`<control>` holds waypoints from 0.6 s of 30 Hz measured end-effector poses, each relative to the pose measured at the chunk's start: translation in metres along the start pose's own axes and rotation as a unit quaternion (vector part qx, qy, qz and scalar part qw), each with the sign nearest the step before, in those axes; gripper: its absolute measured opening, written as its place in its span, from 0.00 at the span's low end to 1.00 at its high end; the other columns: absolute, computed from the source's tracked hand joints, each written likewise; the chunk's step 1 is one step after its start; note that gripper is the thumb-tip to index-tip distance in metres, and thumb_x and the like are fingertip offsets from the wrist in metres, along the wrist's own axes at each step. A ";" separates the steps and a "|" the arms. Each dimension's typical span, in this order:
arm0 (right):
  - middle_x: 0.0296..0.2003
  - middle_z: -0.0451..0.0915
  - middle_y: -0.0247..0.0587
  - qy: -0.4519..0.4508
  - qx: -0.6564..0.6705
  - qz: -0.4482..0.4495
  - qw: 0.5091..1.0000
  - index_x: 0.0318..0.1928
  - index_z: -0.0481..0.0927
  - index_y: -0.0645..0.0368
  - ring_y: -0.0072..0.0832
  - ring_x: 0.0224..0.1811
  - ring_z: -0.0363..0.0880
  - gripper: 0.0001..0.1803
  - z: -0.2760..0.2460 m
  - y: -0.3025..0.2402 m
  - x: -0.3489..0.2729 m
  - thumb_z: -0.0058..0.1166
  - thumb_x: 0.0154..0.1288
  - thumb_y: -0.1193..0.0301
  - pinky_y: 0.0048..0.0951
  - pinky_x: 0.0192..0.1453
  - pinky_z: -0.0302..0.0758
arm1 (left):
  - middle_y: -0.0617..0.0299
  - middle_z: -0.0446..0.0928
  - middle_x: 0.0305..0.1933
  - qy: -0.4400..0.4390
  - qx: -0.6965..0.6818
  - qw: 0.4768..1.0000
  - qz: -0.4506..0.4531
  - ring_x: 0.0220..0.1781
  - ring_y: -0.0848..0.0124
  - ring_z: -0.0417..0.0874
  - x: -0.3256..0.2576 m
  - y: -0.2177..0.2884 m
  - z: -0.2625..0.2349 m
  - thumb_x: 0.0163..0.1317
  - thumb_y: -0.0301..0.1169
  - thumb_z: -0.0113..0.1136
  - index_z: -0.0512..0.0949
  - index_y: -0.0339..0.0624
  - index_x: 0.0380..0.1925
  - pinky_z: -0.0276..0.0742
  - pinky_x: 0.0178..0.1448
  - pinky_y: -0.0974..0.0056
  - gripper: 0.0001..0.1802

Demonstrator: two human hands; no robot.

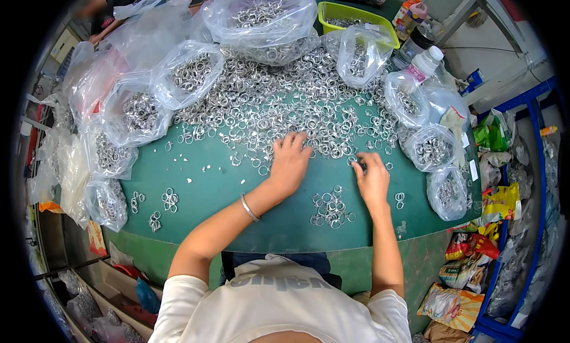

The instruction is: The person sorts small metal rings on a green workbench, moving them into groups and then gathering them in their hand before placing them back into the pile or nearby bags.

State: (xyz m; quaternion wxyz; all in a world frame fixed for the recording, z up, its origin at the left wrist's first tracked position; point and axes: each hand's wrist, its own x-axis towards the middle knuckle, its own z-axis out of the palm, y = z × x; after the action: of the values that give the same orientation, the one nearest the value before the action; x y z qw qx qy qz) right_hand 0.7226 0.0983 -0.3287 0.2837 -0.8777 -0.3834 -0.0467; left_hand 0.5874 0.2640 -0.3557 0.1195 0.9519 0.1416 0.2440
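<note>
A large heap of silver-coloured metal rings (285, 99) spreads over the green table (267, 224). My left hand (291, 162), with a bangle (249, 206) on its wrist, rests its spread fingers on the heap's near edge. To its right, my right hand (373, 177) hovers low with bent fingers apart, its thumb and fingertips beside a few loose rings (351, 161). Between my forearms lies a small pile of rings (332, 209). Little ring groups sit apart at the left (170, 199) and beside my right wrist (399, 199).
Clear plastic bags of rings line the heap, such as one at the left (136, 114) and one at the right (430, 150). A yellow-green basket (386, 34), bottles (424, 64) and a blue rack (534, 183) stand to the right. Another person (110, 13) is at the far left.
</note>
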 end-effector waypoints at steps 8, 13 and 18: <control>0.28 0.78 0.41 -0.096 0.174 0.071 0.978 0.31 0.81 0.61 0.35 0.26 0.77 0.03 -0.029 -0.009 -0.010 0.59 0.55 0.76 0.33 0.31 0.71 | 0.56 0.71 0.49 -0.104 -0.208 0.970 0.067 0.52 0.60 0.71 -0.009 0.032 -0.013 0.54 0.24 0.56 0.75 0.40 0.41 0.64 0.52 0.57 0.13; 0.27 0.78 0.41 -0.238 0.135 0.075 0.959 0.34 0.82 0.60 0.33 0.24 0.75 0.06 -0.038 -0.010 -0.031 0.61 0.53 0.76 0.31 0.30 0.70 | 0.55 0.72 0.49 -0.109 -0.253 0.960 0.038 0.52 0.58 0.72 -0.009 0.042 -0.009 0.57 0.27 0.58 0.74 0.38 0.46 0.66 0.52 0.53 0.15; 0.28 0.76 0.44 -0.037 0.068 0.054 0.996 0.41 0.79 0.58 0.41 0.29 0.76 0.13 -0.036 0.011 -0.004 0.62 0.54 0.74 0.38 0.32 0.71 | 0.46 0.67 0.58 -0.145 -0.281 0.940 0.128 0.65 0.52 0.65 -0.018 0.064 -0.003 0.61 0.31 0.56 0.72 0.36 0.52 0.62 0.66 0.50 0.20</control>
State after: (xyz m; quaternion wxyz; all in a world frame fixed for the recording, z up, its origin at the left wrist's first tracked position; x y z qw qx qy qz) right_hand 0.7319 0.0704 -0.3048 0.3305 -0.8769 -0.3479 0.0273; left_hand 0.5843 0.1989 -0.3424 0.3689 0.9149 -0.0747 0.1459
